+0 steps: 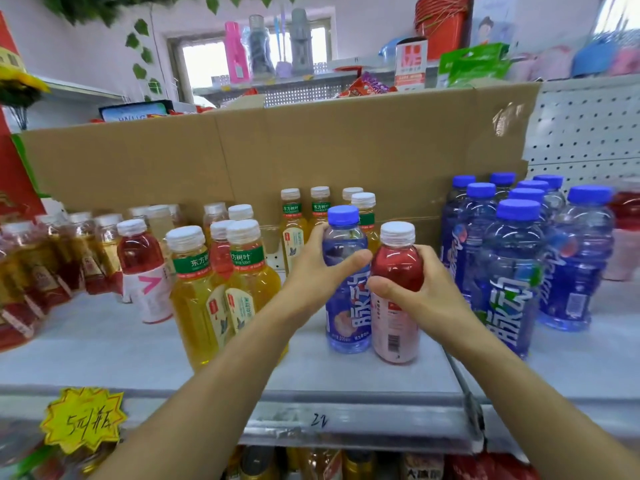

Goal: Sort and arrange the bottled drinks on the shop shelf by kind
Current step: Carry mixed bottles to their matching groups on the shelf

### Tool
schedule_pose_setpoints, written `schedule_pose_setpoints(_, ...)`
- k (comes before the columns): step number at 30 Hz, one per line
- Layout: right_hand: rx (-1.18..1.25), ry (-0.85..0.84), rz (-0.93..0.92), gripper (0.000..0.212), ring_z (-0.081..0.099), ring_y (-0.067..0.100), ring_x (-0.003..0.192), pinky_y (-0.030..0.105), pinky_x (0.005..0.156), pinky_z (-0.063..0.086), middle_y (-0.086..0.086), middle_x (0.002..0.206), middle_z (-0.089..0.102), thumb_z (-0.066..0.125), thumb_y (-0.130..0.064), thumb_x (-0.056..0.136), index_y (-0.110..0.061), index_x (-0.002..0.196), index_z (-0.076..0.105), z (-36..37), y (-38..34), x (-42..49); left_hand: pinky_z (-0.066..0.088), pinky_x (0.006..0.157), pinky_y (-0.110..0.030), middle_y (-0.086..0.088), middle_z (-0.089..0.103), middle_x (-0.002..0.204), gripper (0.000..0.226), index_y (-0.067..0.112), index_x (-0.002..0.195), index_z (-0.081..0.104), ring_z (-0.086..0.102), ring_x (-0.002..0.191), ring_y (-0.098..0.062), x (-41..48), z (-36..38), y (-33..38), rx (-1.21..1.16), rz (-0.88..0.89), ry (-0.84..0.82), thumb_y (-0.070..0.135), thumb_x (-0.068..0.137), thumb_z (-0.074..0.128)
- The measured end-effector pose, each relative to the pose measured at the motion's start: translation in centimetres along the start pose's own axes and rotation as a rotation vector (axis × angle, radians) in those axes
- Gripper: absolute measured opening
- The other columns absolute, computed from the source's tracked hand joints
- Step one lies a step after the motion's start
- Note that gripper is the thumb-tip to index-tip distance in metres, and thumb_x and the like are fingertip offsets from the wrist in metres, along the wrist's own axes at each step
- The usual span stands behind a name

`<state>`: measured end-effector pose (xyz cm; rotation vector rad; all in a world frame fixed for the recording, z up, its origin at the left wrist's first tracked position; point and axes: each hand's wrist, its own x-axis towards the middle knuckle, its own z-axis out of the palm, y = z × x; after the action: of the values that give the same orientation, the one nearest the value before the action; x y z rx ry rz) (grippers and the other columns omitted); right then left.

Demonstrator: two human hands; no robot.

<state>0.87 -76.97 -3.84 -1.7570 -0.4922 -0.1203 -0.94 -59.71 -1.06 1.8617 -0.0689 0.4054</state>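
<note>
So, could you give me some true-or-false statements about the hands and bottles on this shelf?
1. The left hand grips a blue-capped bottle of blue drink. True.
2. The right hand holds a yellow tea bottle. False: it grips a white-capped bottle of red drink.
3. A cluster of blue-capped blue bottles stands to the right of both hands. True.
4. The two held bottles lie on their sides. False: both are upright.
5. A brown cardboard sheet stands behind the bottles. True.
</note>
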Motion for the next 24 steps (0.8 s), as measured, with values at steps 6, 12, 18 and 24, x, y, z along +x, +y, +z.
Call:
schedule_pose_setpoints(6,-0.024,0.149,-0.068,0.057,0.061,-0.005,0.089,0.015,0.069,0.044,-0.015,0.101,0.06,0.081,-0.032,0.077,-0.027,0.123,0.047,-0.2,0.3,-1.3,0.053,0.098,-0.049,0.006,0.06,0.132,0.059,0.032,0.139,0.043,0.06,0.118,-0.017,-0.1,1.3,0.1,-0.017,0.021,0.013,0.036,0.087,0.071)
schedule_pose_setpoints(12,-0.079,0.292,-0.151,0.051,0.06,-0.01,0.082,0.005,0.066,0.045,-0.013,0.095,0.062,0.084,-0.027,0.072,-0.023,0.113,0.054,-2.7,0.1,-3.6,0.055,0.084,-0.029,0.01,0.059,0.129,0.06,0.033,0.141,0.041,0.059,0.114,-0.011,0.5,5.2,0.7,-0.046,0.082,-0.057,0.039,0.089,0.069)
schedule_pose_setpoints(18,-0.088,0.4,-0.165,0.039,0.064,-0.003,0.081,0.007,0.066,0.047,-0.017,0.088,0.067,0.084,-0.032,0.069,-0.029,0.1,0.059,-6.8,-0.9,-6.4,0.051,0.1,-0.044,0.013,0.056,0.129,0.081,0.034,0.141,0.036,0.058,0.117,-0.01,-0.5,8.8,-0.5,-0.129,0.047,-0.078,0.049,0.072,0.076)
schedule_pose_setpoints(24,-0.145,0.534,-0.099,0.036,0.062,-0.011,0.077,0.009,0.061,0.046,-0.02,0.089,0.065,0.082,-0.032,0.073,-0.032,0.1,0.059,-11.0,-0.6,-9.1,0.056,0.084,-0.019,0.016,0.062,0.12,0.071,0.026,0.137,0.04,0.064,0.103,0.006,-3.5,11.2,-1.4,-0.252,0.185,-0.01,0.027,0.078,0.08)
